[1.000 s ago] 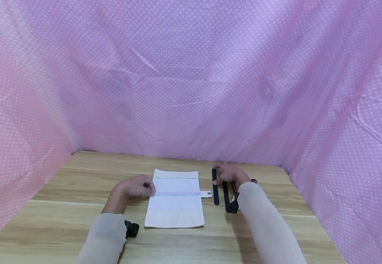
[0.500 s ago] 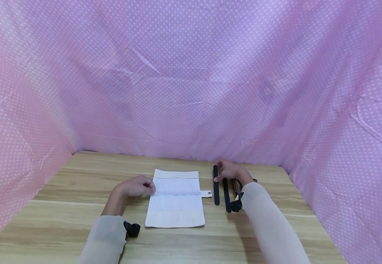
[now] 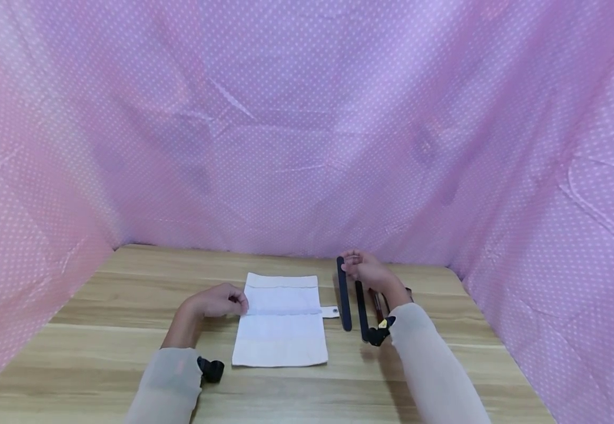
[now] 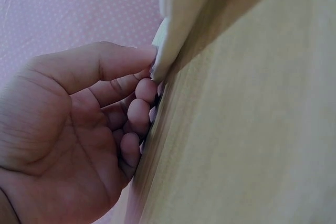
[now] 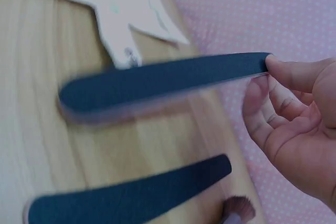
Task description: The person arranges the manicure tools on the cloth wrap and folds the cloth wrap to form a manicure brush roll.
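A white cloth pouch lies unfolded, a short snap strap sticking out on its right. My left hand is at its left edge; in the left wrist view the thumb and curled fingers pinch the cloth edge. Thumb and fingers of my right hand pinch the far end of a black nail file. That end is raised, and the file slants down toward its near end beside the strap. A second black nail file lies on the table to its right.
A brush with dark bristles lies beside the second file, partly cut off in the right wrist view. Pink dotted fabric hangs around the back and sides of the wooden table.
My right hand has lifted the far end of the nail file up and slightly away, the file tilting off the table. My left hand has stayed at the pouch's edge.
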### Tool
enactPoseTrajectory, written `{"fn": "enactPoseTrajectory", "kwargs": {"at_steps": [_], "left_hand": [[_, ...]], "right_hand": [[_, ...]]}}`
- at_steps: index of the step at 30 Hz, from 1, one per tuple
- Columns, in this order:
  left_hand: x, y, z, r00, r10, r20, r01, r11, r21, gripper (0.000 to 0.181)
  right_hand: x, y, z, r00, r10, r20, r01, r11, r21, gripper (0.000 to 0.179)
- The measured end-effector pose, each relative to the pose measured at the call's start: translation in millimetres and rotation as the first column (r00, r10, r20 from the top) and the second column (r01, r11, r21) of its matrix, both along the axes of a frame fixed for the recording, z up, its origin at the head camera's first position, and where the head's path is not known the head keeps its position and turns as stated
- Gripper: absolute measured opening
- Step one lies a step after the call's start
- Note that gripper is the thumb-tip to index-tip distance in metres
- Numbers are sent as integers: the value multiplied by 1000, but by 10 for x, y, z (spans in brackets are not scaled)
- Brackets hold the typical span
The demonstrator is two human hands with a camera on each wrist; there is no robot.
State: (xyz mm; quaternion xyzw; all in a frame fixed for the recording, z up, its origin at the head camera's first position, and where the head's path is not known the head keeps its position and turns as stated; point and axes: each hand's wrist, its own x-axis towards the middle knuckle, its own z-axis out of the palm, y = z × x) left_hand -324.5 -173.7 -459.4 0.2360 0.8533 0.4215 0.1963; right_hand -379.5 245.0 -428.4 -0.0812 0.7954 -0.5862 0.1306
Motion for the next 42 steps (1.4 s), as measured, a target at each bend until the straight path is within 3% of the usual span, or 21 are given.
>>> {"fn": "enactPoseTrajectory", "kwargs": {"at_steps": [5,12,19,22,32,42], "left_hand": [[0,-2,-10,1000,6,-1,-6,1000,3,6],[0,-1,-18,1000,18,5,-18,1000,-6,5],[3,-12,-37,1000,21,-2,-21,1000,-11,6],[9,-12,-36,1000,23,0,-23,1000,-10,5],[25,2,-17,1000,25,16,-25,1000,-10,6],[11,20,26,1000,30,9,-29,999,-30,6]], "right_hand": [[-13,-82,85,1000,-6,24,10,985,-170,32],[-46,-246,233,1000,-17,-25,9,962,-272,32],[-91,-537,321,998,-61,-23,48,923,-382,29],[-113,-680,349,997,-77,-17,64,913,-402,30],[-90,-1167,411,988,-114,-101,67,921,-384,35],[-44,-1655,336,982,-83,-171,3,908,-420,34]]}}
